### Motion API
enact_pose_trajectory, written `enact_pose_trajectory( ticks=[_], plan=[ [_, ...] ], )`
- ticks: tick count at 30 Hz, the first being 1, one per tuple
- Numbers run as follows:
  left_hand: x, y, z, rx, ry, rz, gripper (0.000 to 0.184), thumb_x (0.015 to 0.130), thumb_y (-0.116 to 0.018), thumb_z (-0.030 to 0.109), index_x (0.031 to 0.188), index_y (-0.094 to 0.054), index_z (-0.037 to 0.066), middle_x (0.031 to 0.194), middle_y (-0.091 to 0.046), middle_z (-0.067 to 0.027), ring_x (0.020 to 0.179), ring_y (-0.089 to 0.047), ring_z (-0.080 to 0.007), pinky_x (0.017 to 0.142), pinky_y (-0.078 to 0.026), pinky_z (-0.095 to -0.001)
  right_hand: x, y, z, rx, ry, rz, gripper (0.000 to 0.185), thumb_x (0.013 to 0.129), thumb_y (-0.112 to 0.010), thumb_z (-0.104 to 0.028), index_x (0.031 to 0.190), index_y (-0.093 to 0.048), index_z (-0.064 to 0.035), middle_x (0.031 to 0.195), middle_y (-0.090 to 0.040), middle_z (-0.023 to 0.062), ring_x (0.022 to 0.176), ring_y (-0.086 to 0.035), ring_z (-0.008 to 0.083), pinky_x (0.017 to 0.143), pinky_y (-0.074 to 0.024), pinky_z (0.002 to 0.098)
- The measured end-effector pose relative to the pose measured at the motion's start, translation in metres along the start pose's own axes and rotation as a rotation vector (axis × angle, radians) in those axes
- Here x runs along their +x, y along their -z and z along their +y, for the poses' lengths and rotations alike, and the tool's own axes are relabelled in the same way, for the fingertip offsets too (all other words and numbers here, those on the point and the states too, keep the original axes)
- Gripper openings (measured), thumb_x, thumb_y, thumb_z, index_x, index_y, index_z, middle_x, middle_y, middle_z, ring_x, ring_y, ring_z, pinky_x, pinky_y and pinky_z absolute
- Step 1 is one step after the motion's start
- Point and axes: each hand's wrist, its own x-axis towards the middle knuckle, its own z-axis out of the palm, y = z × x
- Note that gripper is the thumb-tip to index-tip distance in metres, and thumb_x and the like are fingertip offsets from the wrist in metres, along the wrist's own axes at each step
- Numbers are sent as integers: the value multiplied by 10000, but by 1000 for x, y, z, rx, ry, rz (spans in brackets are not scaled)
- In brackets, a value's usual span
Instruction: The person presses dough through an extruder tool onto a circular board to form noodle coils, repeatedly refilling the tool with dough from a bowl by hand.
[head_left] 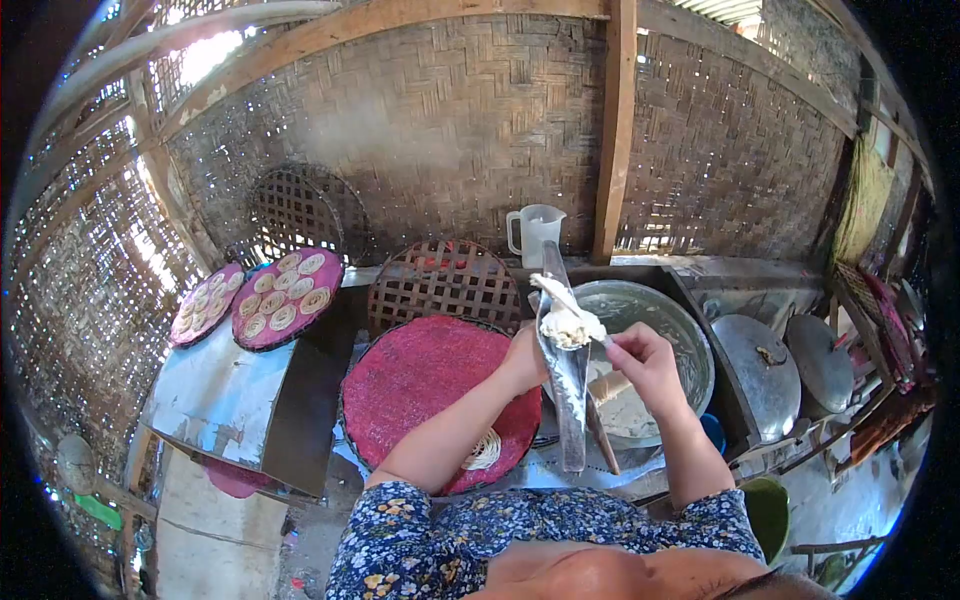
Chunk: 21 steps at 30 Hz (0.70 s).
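My left hand (526, 360) is closed around the side of a long, narrow, grey trough-like tool (570, 420), held over the front of the work area. A lump of pale, sticky dough (568, 328) sits on its upper half. Close by on the right, my right hand (648, 365) pinches something pale at the dough's edge, too small to make out. Beneath the hands, a big metal basin (697, 335) contains whitish batter, with a wooden stick (601, 440) leaning at its front. To the left, a round tray covered in pink cloth (415, 385) bears one coil of pale strands (484, 450).
A clear plastic jug (540, 228) stands behind the basin, beside a woven bamboo rack (440, 285). Two pink trays (285, 300) of coils rest on a box (215, 400) at left. Metal lids (757, 375) lie at right. A wooden post (617, 130) rises behind.
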Motion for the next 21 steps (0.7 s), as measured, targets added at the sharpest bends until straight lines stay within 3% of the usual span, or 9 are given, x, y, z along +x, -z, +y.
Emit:
enact_pose_trajectory(
  ticks=[3, 4, 9, 11, 12, 15, 16, 20, 21],
  plan=[
    [-3, 1, -11, 99, 24, 28, 362, 700, -634, 183, 1044, -577, 85, 1026, -608, -101, 946, -579, -250, 834, -448, -338, -6, 2, 1, -173, 64, 15, 182, 764, -671, -159, 837, -607, -6, 732, -617, 42, 673, -563, 79, 614, -456, 227],
    [-7, 0, -15, -442, 169, 108, 353, 708, -643, 159, 1046, -577, 85, 1016, -613, -85, 917, -590, -223, 804, -460, -322, -12, 9, -4, -289, 68, 17, 193, 755, -681, -172, 831, -613, -8, 722, -622, 44, 663, -567, 78, 606, -459, 229],
    [-3, 17, -28, -367, 146, 88, 317, 715, -651, 96, 1016, -567, 42, 987, -606, -74, 873, -580, -165, 775, -463, -293, -12, 37, -6, -350, 142, 256, 215, 691, -722, -175, 797, -632, -10, 684, -637, 92, 569, -600, 119, 550, -475, 252],
    [-3, 2, -9, -35, -58, 208, 285, 680, -689, 46, 937, -567, 31, 879, -609, -65, 750, -590, -136, 657, -506, -292, -5, 17, -6, -462, 361, 352, 192, 678, -723, -152, 777, -630, -16, 668, -626, 93, 568, -609, 160, 527, -466, 262],
    [-1, 0, -1, -366, 81, 126, 344, 624, -735, 51, 924, -567, 37, 867, -607, -58, 764, -583, -127, 675, -504, -298, -3, 9, -12, -687, 620, 383, 149, 668, -711, -118, 760, -622, -42, 639, -603, 84, 546, -590, 217, 496, -453, 287],
    [2, 6, -15, -390, 96, 61, 259, 679, -676, 25, 914, -568, 40, 862, -603, -56, 806, -578, -134, 703, -499, -298, -5, 3, -6, -803, 863, 318, 157, 649, -705, -93, 762, -600, -62, 597, -561, 79, 518, -555, 251, 466, -436, 323],
    [7, 2, -21, -1001, 158, 110, 136, 786, -576, 94, 909, -558, 40, 815, -597, -57, 742, -593, -162, 673, -509, -312, -9, 6, -6, -814, 838, 263, 160, 652, -719, -105, 746, -606, -40, 607, -577, 81, 528, -579, 212, 481, -450, 297],
    [2, 17, 4, -659, 438, 166, 191, 874, -453, 210, 922, -550, 53, 820, -587, -65, 734, -592, -164, 638, -507, -329, -20, 17, -4, -461, 410, 79, 161, 675, -730, -129, 728, -622, -22, 637, -611, 78, 566, -597, 118, 525, -469, 241],
    [12, 7, -37, -675, 28, 40, 141, 845, -505, 108, 959, -551, 40, 837, -590, -53, 727, -588, -138, 624, -511, -319, -12, 16, 3, -456, 358, 208, 146, 678, -723, -129, 733, -625, -35, 627, -601, 77, 546, -592, 144, 509, -462, 248]
  ],
)
